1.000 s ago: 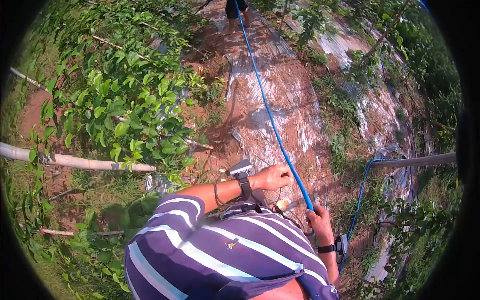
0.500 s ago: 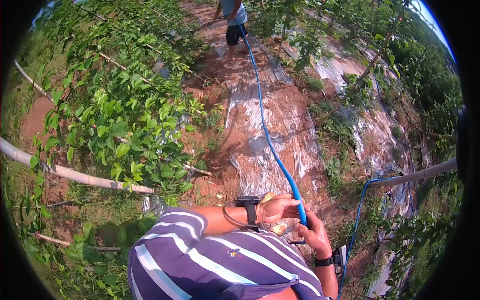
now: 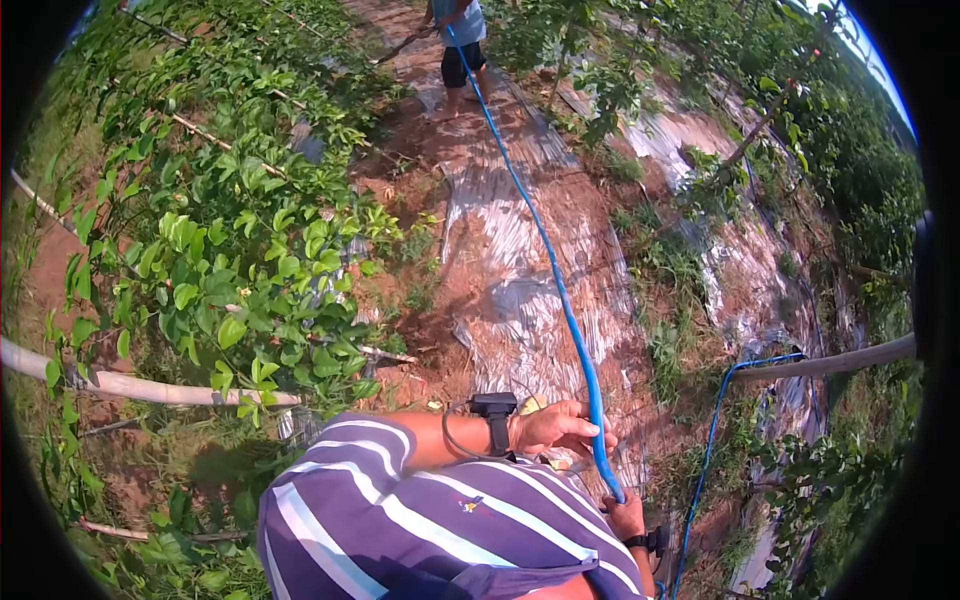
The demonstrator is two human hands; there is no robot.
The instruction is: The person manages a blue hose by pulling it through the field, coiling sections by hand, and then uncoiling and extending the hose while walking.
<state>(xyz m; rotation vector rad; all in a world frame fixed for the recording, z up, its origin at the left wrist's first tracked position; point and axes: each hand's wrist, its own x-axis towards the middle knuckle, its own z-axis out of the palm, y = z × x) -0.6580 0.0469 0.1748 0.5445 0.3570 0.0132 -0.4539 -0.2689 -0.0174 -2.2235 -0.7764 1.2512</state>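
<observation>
A taut blue hose (image 3: 568,310) runs from my hands forward to a person up the row. My left hand (image 3: 560,428) is closed around it in front of my chest, thumb and fingers either side. Lower down, near my right side, my right hand (image 3: 625,515) grips the same hose, its fingers partly hidden. Each wrist wears a strapped black device; the left device (image 3: 493,405) faces up. Something pale yellow (image 3: 533,404) shows beside my left hand, too partly covered to name.
The person (image 3: 462,45) ahead holds a dark stick-like thing. Leafy plants (image 3: 240,240) line the left side. Wooden poles jut in from the left (image 3: 180,388) and right (image 3: 850,362). Another blue length of hose (image 3: 712,440) hangs by the right pole. Silvery plastic sheeting (image 3: 520,340) covers the soil.
My right hand has moved down and back toward my side along the hose, away from my left hand. The left hand stays about where it was.
</observation>
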